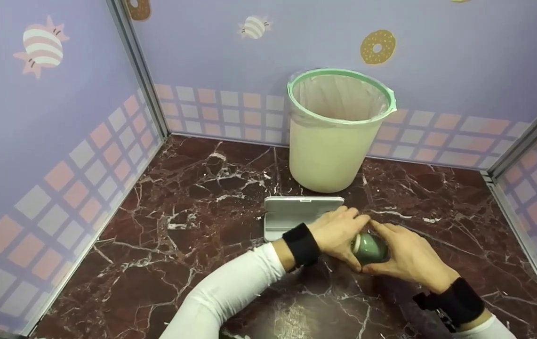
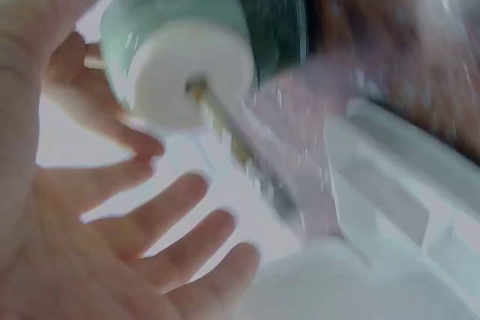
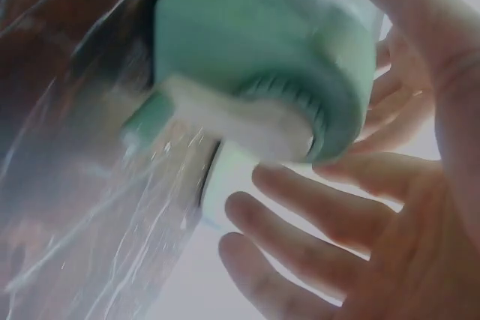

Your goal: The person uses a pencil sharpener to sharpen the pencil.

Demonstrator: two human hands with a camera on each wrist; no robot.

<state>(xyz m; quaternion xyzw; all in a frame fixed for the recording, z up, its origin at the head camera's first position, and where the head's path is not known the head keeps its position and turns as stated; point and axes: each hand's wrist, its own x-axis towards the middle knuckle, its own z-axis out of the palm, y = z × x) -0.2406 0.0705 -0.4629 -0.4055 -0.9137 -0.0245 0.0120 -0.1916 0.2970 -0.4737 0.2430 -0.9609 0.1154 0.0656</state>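
Between my two hands is a green hand-crank pencil sharpener (image 1: 371,248), raised off the table. My left hand (image 1: 336,235) holds it from the left, thumb near and fingers beyond. From the right, my right hand (image 1: 409,254) grips it between thumb and index finger. The left wrist view shows the sharpener's round white front, with a thin pencil (image 2: 232,139) sticking out of its hole; that view is blurred. A pale crank arm (image 3: 232,118) with a green knob (image 3: 150,120) shows on the other end. In both wrist views the lower fingers are spread.
An opened pale pencil case (image 1: 287,219) lies just behind my left hand, partly covered by it. Beyond stands a cream bin (image 1: 327,155) with a green rim and plastic liner. Patterned panels (image 1: 212,56) wall in the dark red marbled table (image 1: 179,212).
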